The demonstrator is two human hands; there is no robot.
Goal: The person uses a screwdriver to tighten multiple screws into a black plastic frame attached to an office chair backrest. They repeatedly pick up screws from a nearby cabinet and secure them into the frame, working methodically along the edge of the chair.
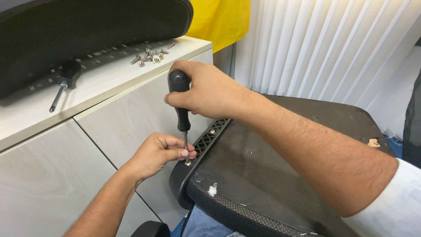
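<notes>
Right, the right hand (206, 90) is wrapped round the black handle of a screwdriver (180, 103), fingers pressed tight about the grip, thumb on the near side. The tool stands upright, just a touch tilted, its thin shaft running straight down to a screw (187, 163) at the corner of the seat (272, 175). That screw sits in the black plastic rim at the seat's left edge, right where the dark fabric underside meets the frame.

Down below, the left hand (160, 153) comes in from the lower left, fingers curled, thumb and forefinger pinching the shaft just above the tip and steadying it against the screw. The hand touches the seat's rim there.

A second screw (212, 131) shows further up the same rim, beside the slotted vent strip. The seat lies upside down, staples dotted along its near edge, a scrap of white material (212, 189) stuck near the corner.

Over on the left, the pale wood cabinet serves as a counter (109, 83). On top lies a small heap of loose screws (151, 55), well apart from the hands, and a second screwdriver (63, 83) lying flat, tip toward the front edge. Behind it rests a black mesh backrest (87, 30). White blinds (324, 44) hang at the back, with yellow cloth (219, 19) beside them.
</notes>
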